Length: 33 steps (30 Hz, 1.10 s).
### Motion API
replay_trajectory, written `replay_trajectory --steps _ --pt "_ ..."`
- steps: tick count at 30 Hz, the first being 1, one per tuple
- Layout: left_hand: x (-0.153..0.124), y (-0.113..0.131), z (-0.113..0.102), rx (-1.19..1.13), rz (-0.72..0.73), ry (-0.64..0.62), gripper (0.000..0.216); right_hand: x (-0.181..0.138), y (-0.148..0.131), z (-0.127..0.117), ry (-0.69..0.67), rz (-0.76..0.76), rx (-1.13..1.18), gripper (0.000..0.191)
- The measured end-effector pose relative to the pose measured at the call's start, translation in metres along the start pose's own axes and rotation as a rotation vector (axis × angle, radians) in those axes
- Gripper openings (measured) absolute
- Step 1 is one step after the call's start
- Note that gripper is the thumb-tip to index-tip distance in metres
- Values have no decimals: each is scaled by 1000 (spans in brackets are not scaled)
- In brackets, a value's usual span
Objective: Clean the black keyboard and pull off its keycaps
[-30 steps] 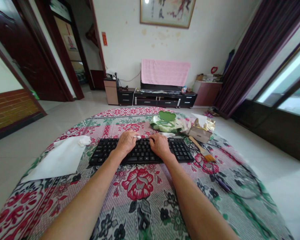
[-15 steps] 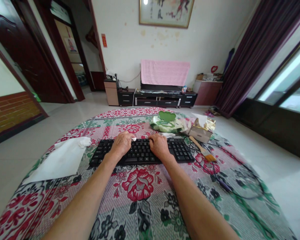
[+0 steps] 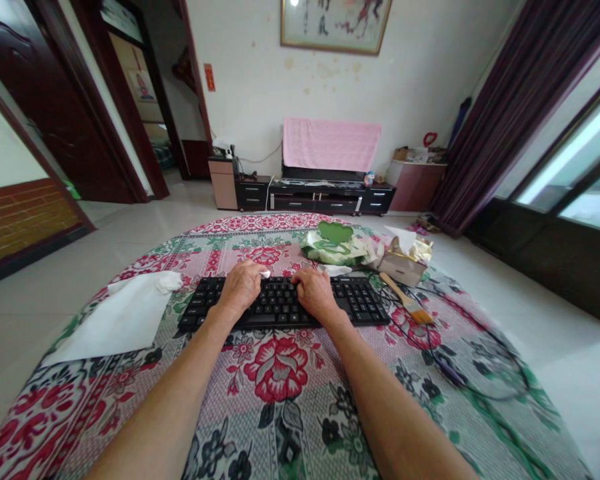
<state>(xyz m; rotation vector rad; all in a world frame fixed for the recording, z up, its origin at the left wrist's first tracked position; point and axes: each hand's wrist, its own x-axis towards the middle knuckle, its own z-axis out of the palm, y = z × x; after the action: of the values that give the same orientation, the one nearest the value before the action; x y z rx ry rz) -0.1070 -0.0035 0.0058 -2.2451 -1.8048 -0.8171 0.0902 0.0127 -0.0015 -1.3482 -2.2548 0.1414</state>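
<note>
Head view, mid-frame: the left hand (image 3: 241, 287), pinching a small white tissue wad (image 3: 265, 273), is sliding leftward along the top rows of the black plastic keyboard (image 3: 285, 305). The right hand (image 3: 314, 292), grasping nothing, is lying flat on the centre keys, bracing it on the floral-clothed surface (image 3: 280, 373).

The keyboard (image 3: 283, 301) is black plastic and matt. The small wad (image 3: 265, 273) in the left hand (image 3: 243, 288) looks like soft, crumpled white tissue paper. The flowered cloth (image 3: 280, 400) under them is woven, with a coarse, rough grain and no shine. The white sheet (image 3: 115, 320) is thin matt paper, smooth with one wrinkled corner. The wipes pack (image 3: 330, 252) is glossy plastic film with a smooth green plastic lid. The box (image 3: 401, 267) looks like dull cardboard with shiny gold foil on top. The brush (image 3: 405, 298) has a bare wooden handle. The floor (image 3: 555, 333) is polished and reflects light.
</note>
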Motion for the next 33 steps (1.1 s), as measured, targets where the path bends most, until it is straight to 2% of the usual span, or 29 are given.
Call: replay_trajectory --steps 4,9,12,15,18,24,27,33 --pt "1 0 5 13 30 -51 32 -1 -3 -1 -11 22 -14 24" --pt "0 -24 -8 86 -74 -74 30 -1 -3 1 3 28 -4 24" --pt "-1 -26 -14 75 -113 -43 30 0 -2 2 13 22 0 23" --pt "-1 -17 -12 -7 -38 -14 30 0 -1 2 22 10 5 23" --pt "-2 -12 -8 -24 23 -50 30 -1 -2 1 16 9 -2 23" --pt "-8 -37 -18 96 -140 -65 30 0 -1 2 11 22 -13 23" --pt "-8 -40 -22 102 -197 -34 29 0 -1 3 20 19 -11 23" --pt "-9 -30 -15 53 -102 -38 26 -1 -1 1 8 20 -2 24"
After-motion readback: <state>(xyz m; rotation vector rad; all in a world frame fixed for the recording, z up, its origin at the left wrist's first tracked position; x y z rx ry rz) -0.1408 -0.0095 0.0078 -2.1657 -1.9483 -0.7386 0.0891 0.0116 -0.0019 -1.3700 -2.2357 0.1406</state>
